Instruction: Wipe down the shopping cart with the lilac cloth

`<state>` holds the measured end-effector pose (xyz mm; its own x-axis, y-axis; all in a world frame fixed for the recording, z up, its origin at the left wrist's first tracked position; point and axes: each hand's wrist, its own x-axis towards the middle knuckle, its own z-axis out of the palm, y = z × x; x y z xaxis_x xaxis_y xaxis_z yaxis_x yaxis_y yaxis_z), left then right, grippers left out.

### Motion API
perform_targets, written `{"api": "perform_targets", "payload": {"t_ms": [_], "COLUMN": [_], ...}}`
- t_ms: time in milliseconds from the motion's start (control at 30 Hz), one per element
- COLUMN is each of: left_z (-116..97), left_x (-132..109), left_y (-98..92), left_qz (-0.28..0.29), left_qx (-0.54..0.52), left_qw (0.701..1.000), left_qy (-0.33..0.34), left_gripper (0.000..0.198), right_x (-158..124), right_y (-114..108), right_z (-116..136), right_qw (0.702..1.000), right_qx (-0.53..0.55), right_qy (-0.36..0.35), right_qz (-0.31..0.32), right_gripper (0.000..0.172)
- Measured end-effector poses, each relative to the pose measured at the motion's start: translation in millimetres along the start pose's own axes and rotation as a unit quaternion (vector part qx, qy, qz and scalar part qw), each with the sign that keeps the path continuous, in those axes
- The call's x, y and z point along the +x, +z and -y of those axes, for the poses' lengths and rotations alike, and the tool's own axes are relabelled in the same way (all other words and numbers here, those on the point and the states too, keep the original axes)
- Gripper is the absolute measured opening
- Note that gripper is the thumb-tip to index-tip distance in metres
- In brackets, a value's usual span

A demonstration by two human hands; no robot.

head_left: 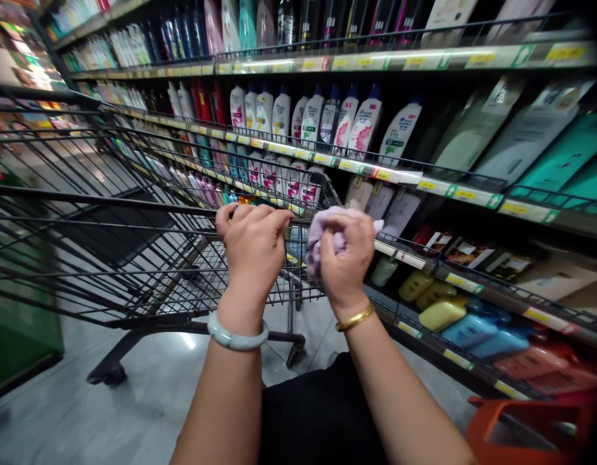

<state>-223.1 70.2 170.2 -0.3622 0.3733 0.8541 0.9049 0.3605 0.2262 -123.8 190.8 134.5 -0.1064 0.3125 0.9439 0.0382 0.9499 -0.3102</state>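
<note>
My left hand is closed over the top rim of a black wire shopping cart, at its near right corner. A pale jade bangle sits on that wrist. My right hand is closed on a crumpled lilac cloth, held against the same corner of the cart rim. A gold bangle is on the right wrist. The cart basket looks bare inside. Both hands are close together, just in front of the store shelves.
Shelves full of shampoo bottles and refill pouches run along the right and ahead. Lower shelves hold yellow and blue packs. An orange basket sits at bottom right. The grey tiled floor lies below the cart.
</note>
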Motion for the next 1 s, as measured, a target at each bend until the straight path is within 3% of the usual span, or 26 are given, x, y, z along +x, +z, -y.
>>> {"api": "perform_targets", "payload": {"t_ms": [133,200,300,367,433,533,600,700,767,900,1000], "left_z": [2.6,4.3,5.3,4.8,3.8,2.4,1.9,1.9,2.2,3.0,3.6], "left_x": [-0.5,-1.4,-2.3,-2.0,-1.4,-0.6,-0.5,-0.6,-0.7,-1.0,-0.9], "left_y": [2.5,3.6,4.8,5.2,5.5,6.5,7.8,10.3,11.4,12.2,12.6], "left_qz": [-0.002,0.001,0.003,0.005,0.010,0.022,0.024,0.017,0.014,0.013,0.014], "left_qx": [0.001,-0.001,0.004,0.007,0.005,0.000,-0.001,0.005,0.010,0.010,0.016], "left_qw": [1.000,1.000,1.000,1.000,1.000,1.000,1.000,1.000,1.000,1.000,1.000], "left_qy": [0.006,0.012,0.010,0.007,0.007,0.006,0.005,0.006,0.007,0.013,0.015], "left_gripper": [0.027,0.026,0.025,0.024,0.022,0.020,0.018,0.019,0.019,0.018,0.018], "right_x": [-24.7,-24.3,-8.8,-1.3,-1.3,-3.6,2.2,13.5,9.9,-23.6,-32.6], "right_y": [15.5,15.7,7.4,0.9,-4.6,-12.1,-15.7,-15.8,-12.9,-10.1,-12.6], "right_z": [-0.9,-6.8,-25.8,-42.8,-59.4,-76.8,-81.3,-81.8,-82.6,-88.4,-89.0], "right_qw": [0.980,0.973,0.978,0.967,0.928,0.834,0.810,0.862,0.878,0.815,0.784], "right_qx": [0.004,0.011,0.012,0.013,0.013,0.002,-0.013,-0.040,-0.060,-0.040,-0.020], "right_qy": [-0.141,-0.168,-0.146,-0.180,-0.275,-0.452,-0.501,-0.442,-0.427,-0.537,-0.569], "right_qz": [0.142,0.158,0.147,0.179,0.250,0.316,0.304,0.246,0.208,0.213,0.248], "right_gripper": [0.019,0.020,0.013,0.012,0.015,0.020,0.019,0.018,0.021,0.015,0.016]}}
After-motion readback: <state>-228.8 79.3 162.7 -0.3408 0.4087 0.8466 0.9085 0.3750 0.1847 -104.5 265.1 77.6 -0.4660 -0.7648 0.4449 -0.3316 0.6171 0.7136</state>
